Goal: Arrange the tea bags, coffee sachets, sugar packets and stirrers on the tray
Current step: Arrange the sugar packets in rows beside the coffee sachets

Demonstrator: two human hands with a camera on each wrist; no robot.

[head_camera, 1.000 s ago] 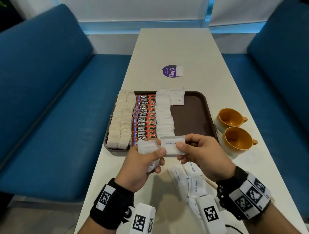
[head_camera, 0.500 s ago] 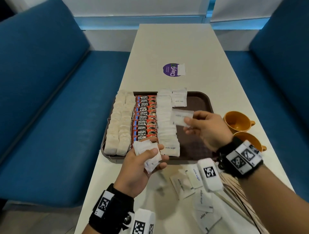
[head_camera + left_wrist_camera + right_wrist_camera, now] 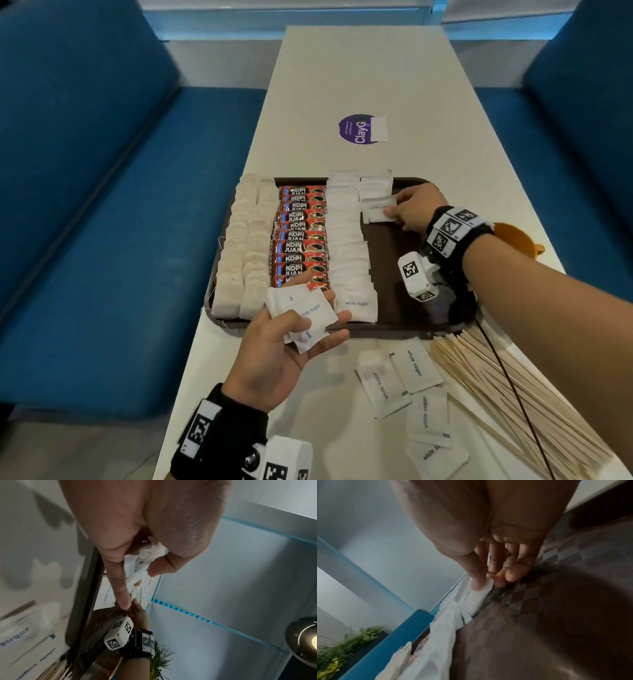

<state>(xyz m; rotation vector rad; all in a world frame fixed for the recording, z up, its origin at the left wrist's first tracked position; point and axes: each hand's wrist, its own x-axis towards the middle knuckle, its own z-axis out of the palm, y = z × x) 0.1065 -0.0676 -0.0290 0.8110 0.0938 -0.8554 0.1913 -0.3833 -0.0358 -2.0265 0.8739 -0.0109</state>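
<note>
My right hand (image 3: 412,209) reaches over the brown tray (image 3: 404,294) toward its 1 o'clock corner, thumb and fingers pinching one white sugar packet (image 3: 376,209) by its right edge, laid just below the short stack of packets (image 3: 375,183) at the tray's far end. In the right wrist view the thumb presses the packet (image 3: 481,588) down against the textured tray floor. My left hand (image 3: 284,349) hovers at the tray's 6 o'clock rim, fingers curled under and thumb on top of a small fan of sugar packets (image 3: 301,313). On the tray, from 9 o'clock across: two rows of tea bags (image 3: 245,246), a column of red coffee sachets (image 3: 299,233), then a long overlapped row of sugar packets (image 3: 347,240). Off the tray, loose sugar packets (image 3: 407,387) lie on the white table (image 3: 359,75) at 5 o'clock, with the wooden stirrers (image 3: 513,401) fanned just beside them (a dark cable crosses the stirrers).
</note>
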